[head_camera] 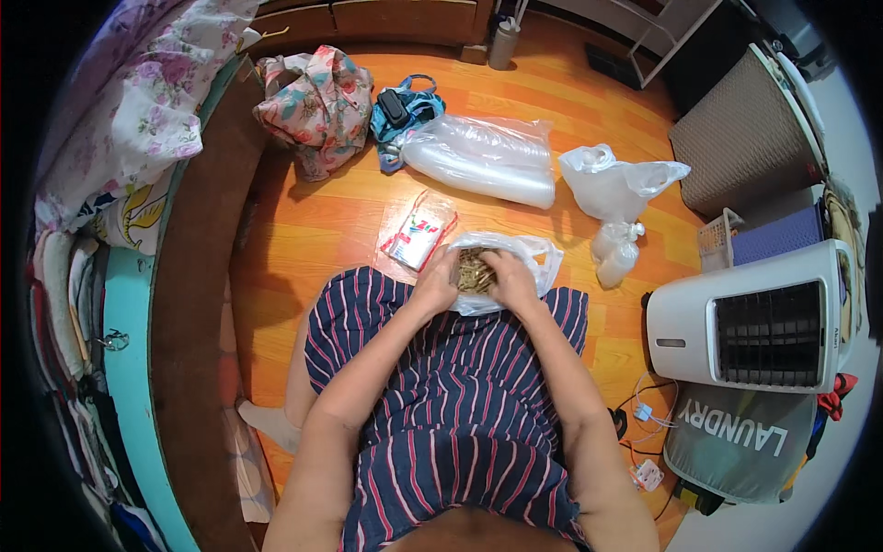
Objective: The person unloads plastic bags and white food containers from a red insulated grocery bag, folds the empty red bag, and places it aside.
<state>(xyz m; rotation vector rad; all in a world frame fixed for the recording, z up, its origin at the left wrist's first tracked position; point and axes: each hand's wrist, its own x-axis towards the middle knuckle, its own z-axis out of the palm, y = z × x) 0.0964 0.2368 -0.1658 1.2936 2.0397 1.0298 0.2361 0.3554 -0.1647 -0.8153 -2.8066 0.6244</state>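
A white plastic bag [476, 303] stands on the floor between my knees, its mouth spread wide. Brown dried bits [474, 271], too small to name surely, fill it. My left hand [437, 279] grips the bag's left rim, thumb on the inner side. My right hand [510, 277] reaches over the right rim, its fingertips in the dried bits; whether they pinch any is hidden. Just left of the bag lies a pack of clear zip bags [419, 233] with red edges. Beyond it are long sleeves of clear plastic cups or lids [483, 162] in wrapping.
Knotted white plastic bags [607, 183] sit at the right, near a white air cooler [745, 317] and a laundry basket [735, 435]. A floral bag [321, 110] and a blue bag [421, 107] lie ahead on the left. Cords [641, 414] run along the right floor.
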